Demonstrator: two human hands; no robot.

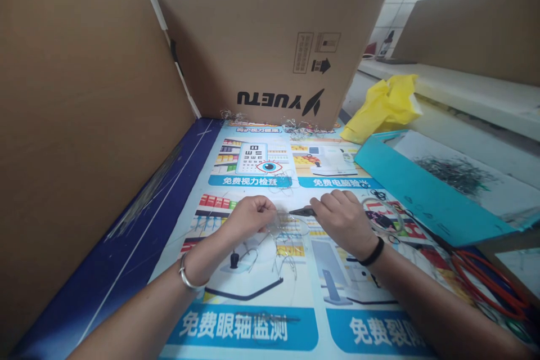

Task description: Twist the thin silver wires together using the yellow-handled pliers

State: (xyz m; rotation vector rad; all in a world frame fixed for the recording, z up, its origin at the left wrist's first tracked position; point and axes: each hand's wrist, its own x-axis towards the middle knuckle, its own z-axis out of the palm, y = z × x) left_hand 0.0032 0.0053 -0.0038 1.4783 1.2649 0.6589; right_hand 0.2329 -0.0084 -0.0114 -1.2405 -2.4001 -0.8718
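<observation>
Near the middle of the printed sheet, my left hand (252,215) is closed in a pinch on thin wire (280,225), which spreads in loose loops to its right and below. My right hand (343,220) is wrapped round dark pliers (302,212). The pliers' tip points left at the wire, a short gap from my left fingertips. Whether the jaws grip the wire is too small to tell. Their handles are hidden in my right palm.
Cardboard panels (261,39) stand at the back and left, with wire tangles (297,128) along the base. At right are a turquoise box (426,202) holding dark wire pieces, a yellow bag (383,107), a clear tape-like ring (399,215) and orange coils (485,287). Straight wires (145,194) lie at left.
</observation>
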